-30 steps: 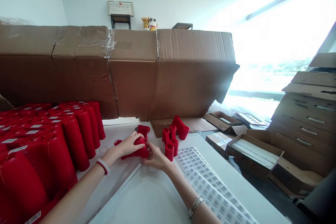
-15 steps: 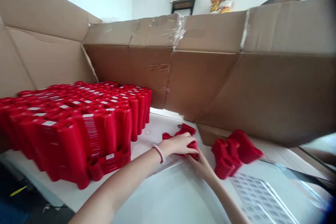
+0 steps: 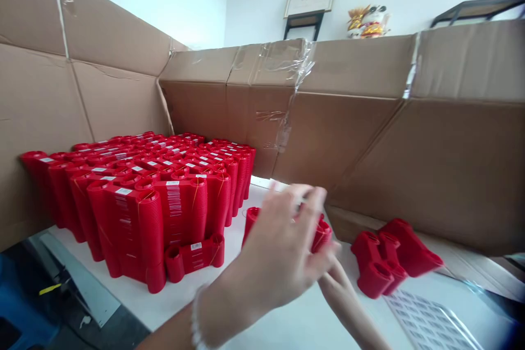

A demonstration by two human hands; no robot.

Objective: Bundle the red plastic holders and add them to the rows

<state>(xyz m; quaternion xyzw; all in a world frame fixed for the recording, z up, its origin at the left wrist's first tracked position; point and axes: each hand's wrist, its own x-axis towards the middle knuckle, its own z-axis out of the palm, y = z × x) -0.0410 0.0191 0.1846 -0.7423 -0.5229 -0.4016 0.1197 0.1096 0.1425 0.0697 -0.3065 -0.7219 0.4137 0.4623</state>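
Note:
My left hand (image 3: 276, 240) is raised close to the camera and smeared by motion. Its thumb and index finger look apart, but whether something thin is between the fingers does not show. Behind it is my right hand (image 3: 332, 276), with its fingers mostly hidden by the left. Both hands are at a stack of red plastic pieces (image 3: 322, 235) with rounded tube ends, which the left hand partly covers. Another red stack (image 3: 250, 221) shows just left of the left hand.
Many red bundles (image 3: 186, 208) with white labels stand packed at left, some with rubber bands. One small bundle (image 3: 199, 256) lies before them. More red pieces (image 3: 379, 265) sit at right beside a printed sheet (image 3: 430, 320). Cardboard walls (image 3: 348, 136) enclose the white table (image 3: 241, 328).
My left hand has lifted off the red stack toward the camera. My right hand stays beside the stack. The camera view has turned, so the surroundings appear further right and slightly lower.

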